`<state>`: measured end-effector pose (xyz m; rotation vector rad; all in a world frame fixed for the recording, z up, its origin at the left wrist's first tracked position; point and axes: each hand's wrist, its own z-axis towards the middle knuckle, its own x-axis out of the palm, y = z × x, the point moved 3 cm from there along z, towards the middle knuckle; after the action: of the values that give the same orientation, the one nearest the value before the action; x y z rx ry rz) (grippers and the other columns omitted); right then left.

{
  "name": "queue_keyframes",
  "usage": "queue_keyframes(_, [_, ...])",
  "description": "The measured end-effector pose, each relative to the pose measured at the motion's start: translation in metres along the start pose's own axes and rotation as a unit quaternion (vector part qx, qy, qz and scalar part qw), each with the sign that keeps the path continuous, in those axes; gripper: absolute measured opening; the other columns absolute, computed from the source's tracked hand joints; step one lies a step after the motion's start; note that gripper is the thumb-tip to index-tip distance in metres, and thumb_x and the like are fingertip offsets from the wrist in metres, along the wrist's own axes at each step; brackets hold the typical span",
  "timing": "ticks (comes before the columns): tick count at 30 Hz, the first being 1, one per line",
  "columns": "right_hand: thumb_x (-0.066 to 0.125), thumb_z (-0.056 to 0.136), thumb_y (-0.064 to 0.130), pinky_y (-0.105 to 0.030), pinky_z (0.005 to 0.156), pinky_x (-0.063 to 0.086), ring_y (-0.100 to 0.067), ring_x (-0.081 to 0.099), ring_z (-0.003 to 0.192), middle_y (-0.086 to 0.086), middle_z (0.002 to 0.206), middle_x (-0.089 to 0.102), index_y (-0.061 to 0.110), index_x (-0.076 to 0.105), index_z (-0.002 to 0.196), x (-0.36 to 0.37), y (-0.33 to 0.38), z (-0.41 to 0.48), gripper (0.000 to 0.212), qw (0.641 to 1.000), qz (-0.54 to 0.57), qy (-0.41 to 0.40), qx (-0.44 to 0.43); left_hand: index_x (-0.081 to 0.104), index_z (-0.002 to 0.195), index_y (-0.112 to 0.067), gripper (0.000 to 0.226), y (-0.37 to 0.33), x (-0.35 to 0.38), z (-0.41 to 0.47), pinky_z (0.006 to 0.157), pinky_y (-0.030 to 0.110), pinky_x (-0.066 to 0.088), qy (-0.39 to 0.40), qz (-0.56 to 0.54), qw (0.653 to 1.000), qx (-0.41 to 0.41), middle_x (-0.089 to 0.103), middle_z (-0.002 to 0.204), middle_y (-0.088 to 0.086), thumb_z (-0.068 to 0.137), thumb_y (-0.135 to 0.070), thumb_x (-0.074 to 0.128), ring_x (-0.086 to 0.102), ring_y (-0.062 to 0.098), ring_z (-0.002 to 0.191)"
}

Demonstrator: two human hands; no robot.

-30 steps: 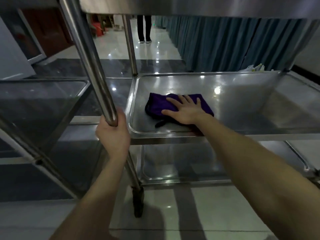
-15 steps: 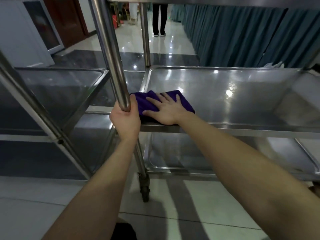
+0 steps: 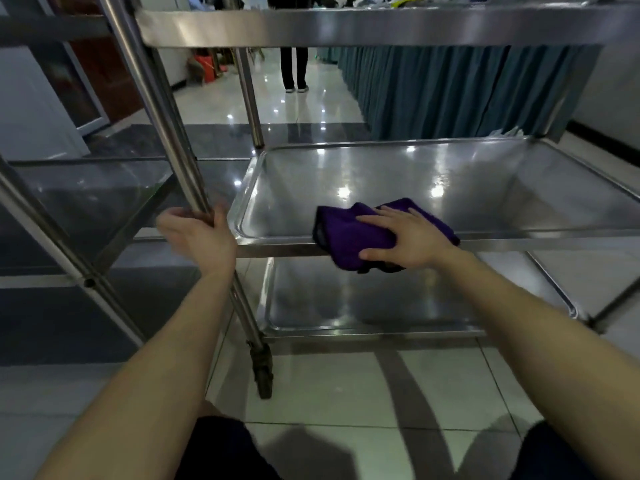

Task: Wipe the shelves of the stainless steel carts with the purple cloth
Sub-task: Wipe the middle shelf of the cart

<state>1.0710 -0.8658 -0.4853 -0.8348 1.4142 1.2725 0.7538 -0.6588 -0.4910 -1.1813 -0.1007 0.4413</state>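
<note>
On the middle shelf [image 3: 485, 188] of a steel cart, the right hand [image 3: 412, 237] presses flat, grip released, on the purple cloth [image 3: 349, 233], which drapes over the shelf's front rim. The left hand [image 3: 197, 233] has its grip clenched round the cart's upright post [image 3: 156, 109]. Wiping seems under way here; the bottom shelf [image 3: 346, 299] and neighbouring cart [image 3: 86, 195] probably remain, though their state is unclear.
</note>
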Motion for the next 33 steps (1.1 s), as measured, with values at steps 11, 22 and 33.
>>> queue_keyframes(11, [0.043,0.083,0.097,-0.055,0.133,0.009,-0.02,0.03,0.161,0.0,0.173,0.039,0.05,0.036,0.164,-0.019,-0.087,-0.067,0.094,0.995,-0.037,-0.083,0.039,0.064,0.146,-0.018,0.047,-0.091,0.104,-0.184,0.119,0.048,0.033,0.316,0.188,0.843,0.392,0.062,0.149,0.009,0.112,-0.047,0.049,0.053,0.032,0.139])
queue_keyframes(22, [0.057,0.082,0.09,-0.055,0.129,0.022,-0.019,0.047,0.15,0.005,0.157,0.059,0.042,0.059,0.149,-0.029,-0.141,-0.093,0.083,0.972,-0.067,-0.209,0.079,0.074,0.109,-0.019,0.045,-0.098,0.158,-0.207,0.086,0.046,0.044,0.249,0.314,0.806,0.435,0.074,0.111,0.008,0.109,-0.048,0.04,0.065,0.036,0.102])
queue_keyframes(33, [0.067,0.087,0.08,-0.056,0.121,0.03,-0.028,0.053,0.145,-0.006,0.152,0.063,0.027,0.065,0.147,-0.014,-0.137,-0.095,0.08,0.961,-0.093,-0.252,0.06,0.066,0.13,-0.025,0.035,-0.089,0.153,-0.205,0.103,0.049,0.043,0.267,0.298,0.813,0.423,0.067,0.136,0.006,0.11,-0.045,0.046,0.061,0.033,0.125])
